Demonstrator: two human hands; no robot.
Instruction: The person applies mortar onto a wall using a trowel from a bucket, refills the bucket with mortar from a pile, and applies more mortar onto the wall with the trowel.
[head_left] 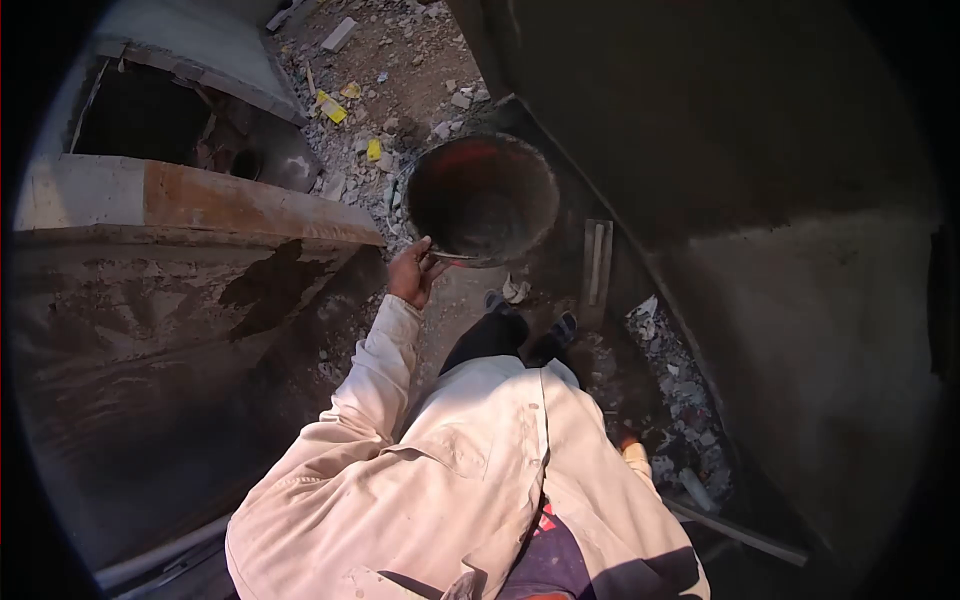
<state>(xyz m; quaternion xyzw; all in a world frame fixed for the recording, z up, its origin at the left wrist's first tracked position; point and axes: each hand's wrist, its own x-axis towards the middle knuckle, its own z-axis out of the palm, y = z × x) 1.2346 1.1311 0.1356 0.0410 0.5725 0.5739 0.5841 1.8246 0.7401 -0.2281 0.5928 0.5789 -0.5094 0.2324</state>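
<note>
A dark, round bucket (485,195) with a dirt-stained inside hangs out in front of me, its mouth tilted toward the camera. My left hand (412,272) is closed on the near left part of its rim, thumb over the edge. The inside looks bare apart from grime, though its bottom is in shadow. Down by my right hip, only a small part of my right hand (628,440) shows past the sleeve cuff. Its fingers are hidden in shadow.
A plastered ledge (240,205) with an opening is on the left; a dark wall (800,300) stands on the right. Rubble and yellow scraps (331,107) litter the ground ahead. A wooden board (597,265) and broken pieces (680,390) lie along the right wall.
</note>
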